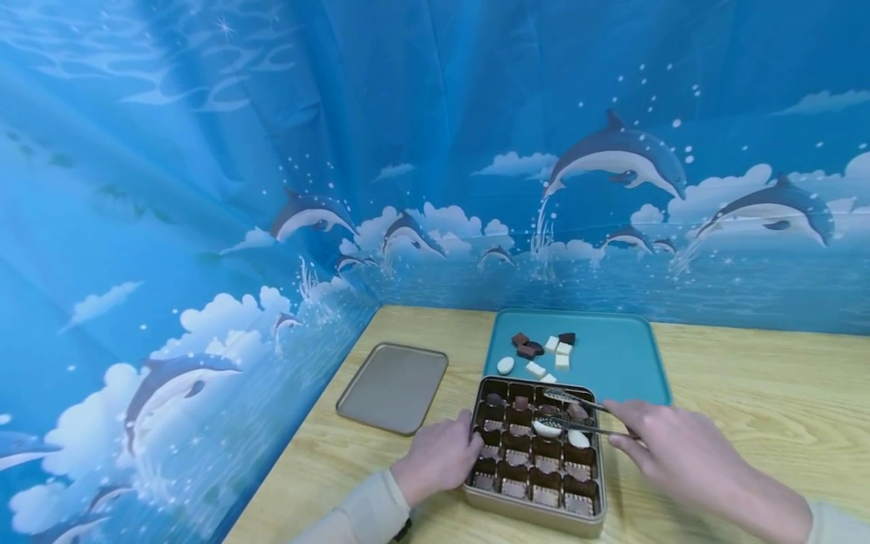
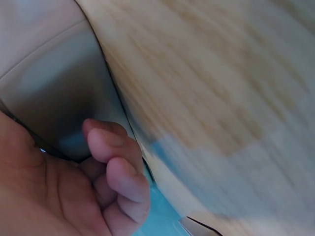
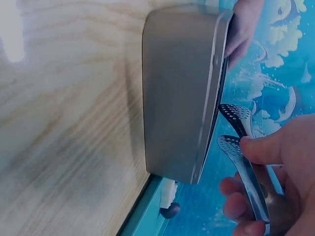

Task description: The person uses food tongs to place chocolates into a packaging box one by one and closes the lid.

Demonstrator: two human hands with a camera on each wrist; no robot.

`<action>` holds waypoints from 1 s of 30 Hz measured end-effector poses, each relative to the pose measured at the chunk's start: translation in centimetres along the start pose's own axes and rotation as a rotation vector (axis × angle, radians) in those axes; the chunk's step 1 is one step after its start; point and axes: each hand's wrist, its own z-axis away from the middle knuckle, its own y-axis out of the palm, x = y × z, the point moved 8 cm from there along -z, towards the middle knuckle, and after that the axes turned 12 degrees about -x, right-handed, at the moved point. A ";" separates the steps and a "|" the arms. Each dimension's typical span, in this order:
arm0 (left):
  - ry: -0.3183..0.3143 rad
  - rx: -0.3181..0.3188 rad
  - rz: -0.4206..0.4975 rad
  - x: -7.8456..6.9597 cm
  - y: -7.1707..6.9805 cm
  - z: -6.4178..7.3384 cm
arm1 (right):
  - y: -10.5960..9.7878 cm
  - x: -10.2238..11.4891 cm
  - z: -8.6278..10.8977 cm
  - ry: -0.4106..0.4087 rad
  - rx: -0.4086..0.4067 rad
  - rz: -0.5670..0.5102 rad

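Observation:
My right hand (image 1: 686, 446) holds metal tongs (image 3: 253, 182) with perforated tips. In the head view, the tongs' tips stand apart above the tin box (image 1: 537, 515). Inside the box is a brown divided insert. Dark and reddish-brown chocolates lie in its back row. Two white egg-shaped candies, a left one (image 1: 546, 429) and a right one (image 1: 578, 439), are in the second row; the lower tip partly covers the left one. My left hand (image 1: 440, 452) grips the box's left side, and its fingers (image 2: 127, 184) are curled in the left wrist view.
Behind the box lies a teal tray (image 1: 612, 355) with loose brown and white chocolate pieces (image 1: 563, 355) and one white egg-shaped candy (image 1: 506, 366). A flat metal lid (image 1: 394, 387) lies to the left on the wooden table (image 1: 761, 378). A dolphin-print curtain (image 1: 462, 136) hangs behind.

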 end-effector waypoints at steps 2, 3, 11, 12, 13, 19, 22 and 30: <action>0.000 -0.002 0.002 0.0 0.0 0.0 | -0.2 -0.3 -0.1 0.007 -0.004 -0.002; 0.002 -0.006 0.001 0.0 0.0 0.0 | -0.2 -0.4 -0.2 0.010 0.000 -0.004; 0.018 -0.020 -0.010 -0.1 -0.1 -0.2 | -0.6 -0.7 -0.4 -0.005 -0.009 0.028; 0.018 -0.021 -0.012 0.0 -0.1 -0.2 | -0.6 -0.6 -0.5 -0.012 -0.015 0.035; 0.018 -0.022 -0.014 0.0 -0.1 -0.2 | -0.5 -0.5 -0.5 -0.017 -0.015 0.042; 0.012 -0.016 -0.008 0.0 0.0 -0.1 | 0.2 0.2 -0.6 -0.075 -0.009 0.107; 0.009 -0.015 -0.010 0.0 0.0 0.0 | 0.2 0.6 -0.7 -0.093 -0.026 0.121; 0.014 -0.017 -0.004 0.1 0.1 0.0 | -0.3 0.9 -1.3 -0.075 -0.017 0.112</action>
